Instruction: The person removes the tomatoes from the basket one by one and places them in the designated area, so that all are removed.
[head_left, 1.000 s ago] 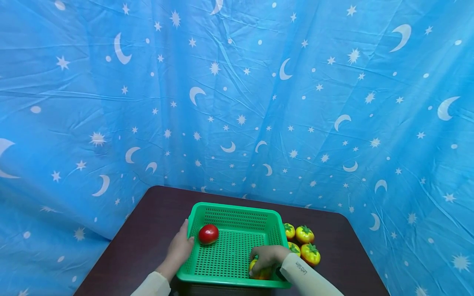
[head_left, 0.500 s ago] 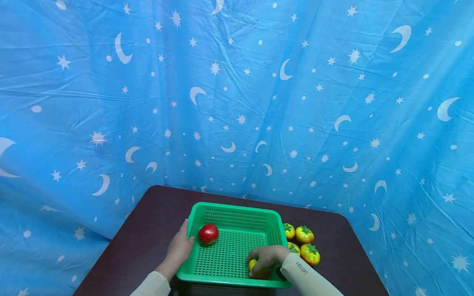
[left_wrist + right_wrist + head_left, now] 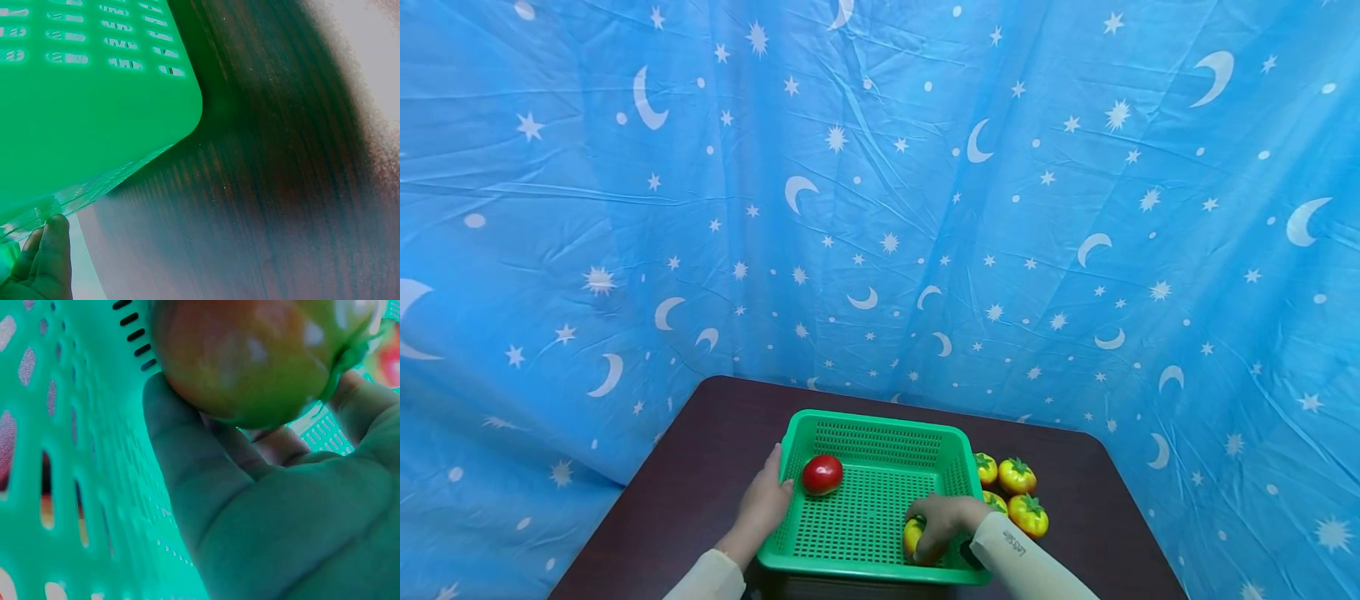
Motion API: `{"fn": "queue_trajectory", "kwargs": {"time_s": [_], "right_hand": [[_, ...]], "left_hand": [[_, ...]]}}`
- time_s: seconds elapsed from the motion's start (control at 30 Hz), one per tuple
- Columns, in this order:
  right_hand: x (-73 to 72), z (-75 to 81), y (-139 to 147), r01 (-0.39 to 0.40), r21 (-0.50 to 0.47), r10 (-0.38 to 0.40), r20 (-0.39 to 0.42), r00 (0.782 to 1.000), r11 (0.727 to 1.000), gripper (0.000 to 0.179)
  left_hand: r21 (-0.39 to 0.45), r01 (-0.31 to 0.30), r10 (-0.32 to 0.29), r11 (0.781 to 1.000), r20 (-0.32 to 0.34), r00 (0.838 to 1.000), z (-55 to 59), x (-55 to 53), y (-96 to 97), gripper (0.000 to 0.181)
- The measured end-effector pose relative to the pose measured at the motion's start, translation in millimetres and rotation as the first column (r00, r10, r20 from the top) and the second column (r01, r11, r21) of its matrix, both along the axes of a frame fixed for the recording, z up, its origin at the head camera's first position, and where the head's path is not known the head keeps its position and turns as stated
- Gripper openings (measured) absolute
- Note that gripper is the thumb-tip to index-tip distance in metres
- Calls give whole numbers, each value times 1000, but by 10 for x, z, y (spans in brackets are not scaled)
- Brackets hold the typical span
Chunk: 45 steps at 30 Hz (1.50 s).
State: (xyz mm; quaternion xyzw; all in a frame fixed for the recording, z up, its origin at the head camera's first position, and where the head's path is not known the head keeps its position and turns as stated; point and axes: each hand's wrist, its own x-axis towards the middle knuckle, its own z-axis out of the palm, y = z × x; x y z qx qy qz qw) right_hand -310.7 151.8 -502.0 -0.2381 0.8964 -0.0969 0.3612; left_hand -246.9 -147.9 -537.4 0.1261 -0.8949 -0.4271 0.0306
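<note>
A green plastic basket (image 3: 865, 508) with slotted walls stands on the dark table. At its left side my left hand (image 3: 764, 502) holds the wall, thumb over the rim and fingers along the outside; the left wrist view shows a few of those fingers (image 3: 55, 250) against the basket. Inside the near right corner, my right hand (image 3: 946, 525) grips a yellow-and-red fruit with a green leafy top (image 3: 913, 537). Seen from the right wrist, fingers and thumb surround this fruit (image 3: 250, 362) close to the slotted wall. A shiny red round fruit (image 3: 822, 475) lies in the basket's left part.
Several similar yellow-and-red fruits (image 3: 1028, 516) sit on the table just outside the basket's right wall, some partly hidden by it. The dark wooden table (image 3: 1075, 475) ends before a blue curtain (image 3: 880, 208) printed with moons and stars.
My right hand makes small shifts around the fruit in the corner, and more of the fruit's yellow side shows now than half a second ago. My left hand and the basket stay put.
</note>
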Motion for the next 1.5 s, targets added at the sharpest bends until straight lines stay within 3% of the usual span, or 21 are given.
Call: {"fn": "queue_trajectory", "kwargs": {"time_s": [0.3,0.6,1.07,1.5], "right_hand": [[0,4,13,70,-150,-65,37,997,986,49],[-10,56,36,19,-155,-26,-42,999,988,61],[-32,102,103,-23,-284,-28,-173,985,959,50],[-4,309,174,31,-385,-111,-188,976,922,49]], "left_hand": [[-6,-3,3,1000,-3,1000,-11,8,4,70],[-2,3,-3,1000,-13,1000,4,20,6,70],[-2,-1,1,1000,-10,1000,3,27,3,71],[-22,6,-6,1000,-10,1000,8,11,10,70]]}}
